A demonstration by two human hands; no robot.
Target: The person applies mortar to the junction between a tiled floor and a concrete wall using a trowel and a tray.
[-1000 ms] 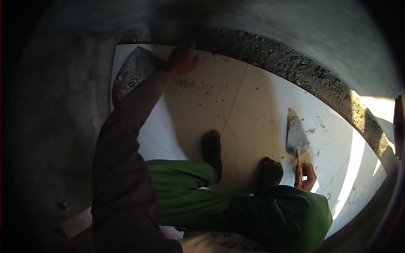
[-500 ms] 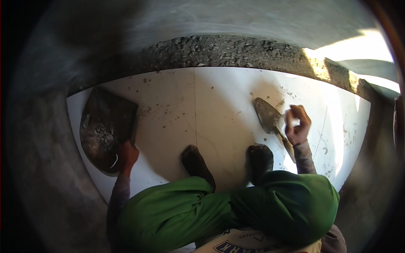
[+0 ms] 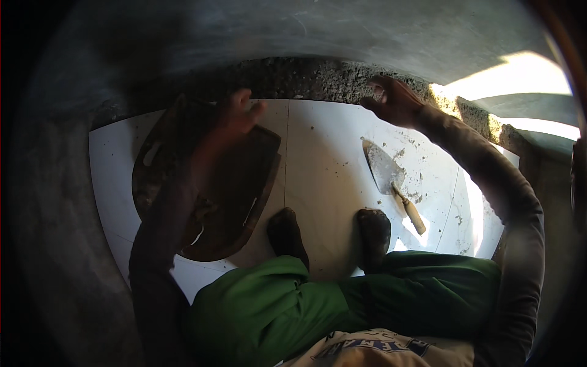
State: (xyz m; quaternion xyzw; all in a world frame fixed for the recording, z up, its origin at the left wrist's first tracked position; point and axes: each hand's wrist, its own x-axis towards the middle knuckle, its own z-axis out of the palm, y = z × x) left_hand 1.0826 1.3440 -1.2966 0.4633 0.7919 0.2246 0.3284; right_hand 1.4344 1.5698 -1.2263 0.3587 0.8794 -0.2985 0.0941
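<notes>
My left hand (image 3: 238, 116), blurred, hovers over the far part of a dark shallow pan (image 3: 238, 189) with a cut-out grip slot; its fingers look spread and hold nothing I can see. The pan rests on the white tiles at my left, its inside mostly in shadow. Farther right, my right hand (image 3: 396, 105) reaches to the tiles' far edge beside a rough gravelly strip (image 3: 342, 79). Its fingers are slightly bent and apart, with nothing visible between them. Nearer me lies a trowel (image 3: 384, 168) with a wooden handle, touched by neither hand.
A grey wall (image 3: 342, 30) rises behind the gravelly strip. White floor tiles (image 3: 324, 202) carry scattered crumbs of mortar, mostly around the trowel. My dark-covered feet (image 3: 374, 235) stand on the tiles. Bright sunlight falls at the right.
The pan has shifted right, and its grey rubble no longer shows. My left hand has left its near rim and moved forward. My right hand has gone from beside the trowel toward the gravelly strip.
</notes>
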